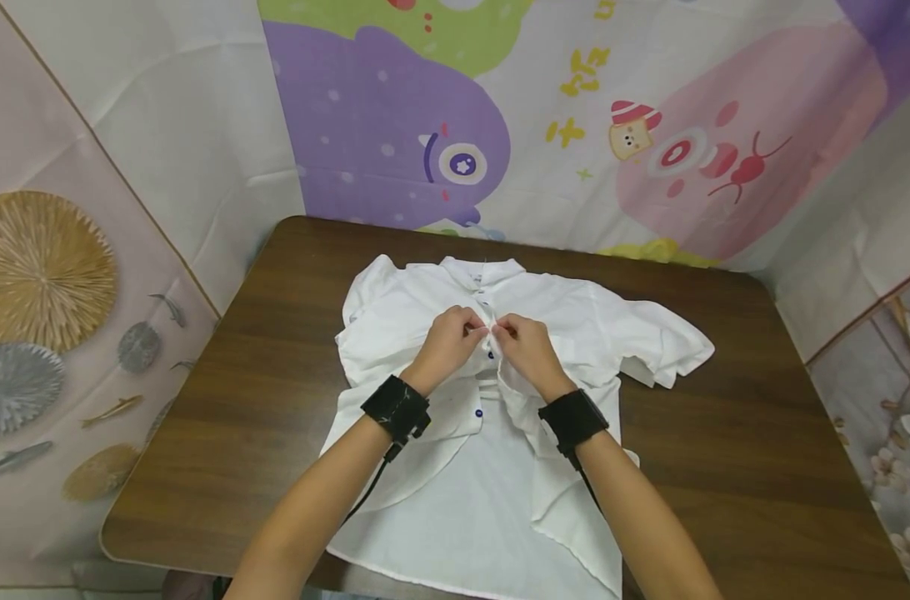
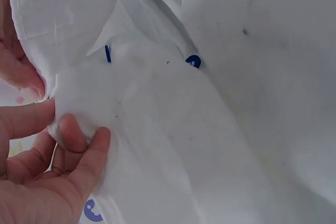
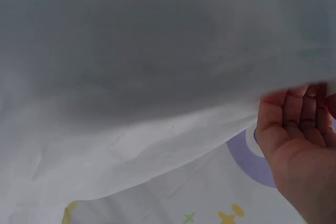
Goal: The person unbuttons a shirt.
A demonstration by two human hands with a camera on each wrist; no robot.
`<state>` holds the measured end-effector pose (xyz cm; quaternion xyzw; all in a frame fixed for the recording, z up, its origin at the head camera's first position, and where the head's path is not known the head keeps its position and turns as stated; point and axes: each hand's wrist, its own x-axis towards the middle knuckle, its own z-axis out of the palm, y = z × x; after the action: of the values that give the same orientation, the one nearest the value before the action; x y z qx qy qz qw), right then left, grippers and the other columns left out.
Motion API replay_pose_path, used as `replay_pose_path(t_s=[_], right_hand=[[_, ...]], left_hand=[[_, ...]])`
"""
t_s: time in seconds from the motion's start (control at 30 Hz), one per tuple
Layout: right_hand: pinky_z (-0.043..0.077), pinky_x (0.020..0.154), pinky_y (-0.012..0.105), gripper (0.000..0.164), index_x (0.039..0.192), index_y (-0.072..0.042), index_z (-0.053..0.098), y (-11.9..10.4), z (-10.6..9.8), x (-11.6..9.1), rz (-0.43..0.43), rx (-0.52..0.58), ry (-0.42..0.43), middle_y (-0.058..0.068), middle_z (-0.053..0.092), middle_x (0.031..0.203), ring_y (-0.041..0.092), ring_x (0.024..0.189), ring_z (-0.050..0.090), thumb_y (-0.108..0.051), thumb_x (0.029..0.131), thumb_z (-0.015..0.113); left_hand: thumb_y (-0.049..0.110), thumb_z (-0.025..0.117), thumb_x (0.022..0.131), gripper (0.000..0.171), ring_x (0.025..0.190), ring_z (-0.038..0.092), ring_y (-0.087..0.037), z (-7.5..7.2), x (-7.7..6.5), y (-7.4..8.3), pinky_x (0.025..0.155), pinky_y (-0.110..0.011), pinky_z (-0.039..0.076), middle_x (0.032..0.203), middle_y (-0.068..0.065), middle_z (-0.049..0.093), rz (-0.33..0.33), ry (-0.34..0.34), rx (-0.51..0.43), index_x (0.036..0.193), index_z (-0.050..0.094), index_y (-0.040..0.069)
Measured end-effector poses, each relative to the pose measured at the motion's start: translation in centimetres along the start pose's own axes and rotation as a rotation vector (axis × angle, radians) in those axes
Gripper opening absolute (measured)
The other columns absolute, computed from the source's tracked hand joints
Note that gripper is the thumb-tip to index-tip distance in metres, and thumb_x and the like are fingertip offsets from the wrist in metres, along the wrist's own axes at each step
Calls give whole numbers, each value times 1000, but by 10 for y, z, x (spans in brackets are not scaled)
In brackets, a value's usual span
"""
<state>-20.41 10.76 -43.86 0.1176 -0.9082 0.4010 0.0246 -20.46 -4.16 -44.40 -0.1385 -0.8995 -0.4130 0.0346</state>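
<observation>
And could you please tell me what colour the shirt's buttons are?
The visible buttons are dark blue, seen best in the left wrist view.

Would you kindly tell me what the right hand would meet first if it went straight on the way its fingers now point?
Most likely the left hand, just across from the right hand; both pinch the white shirt, and any gap between them is hard to judge.

Matt cloth shirt (image 1: 492, 458); wood-grain table (image 1: 732, 450)
</observation>
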Motion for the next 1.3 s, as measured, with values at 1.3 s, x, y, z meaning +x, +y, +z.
replay_pose_path(t_s=[1.3], right_hand=[[38,61,22,23,93,1,63,4,-5,-5,276,296,35,-1,51,71,11,66,46,-17,91,49]], left_hand=[[10,62,85,8,76,54,-18,8,-16,-1,69,-24,42,83,-8,60,18,193,-240,85,66,3]])
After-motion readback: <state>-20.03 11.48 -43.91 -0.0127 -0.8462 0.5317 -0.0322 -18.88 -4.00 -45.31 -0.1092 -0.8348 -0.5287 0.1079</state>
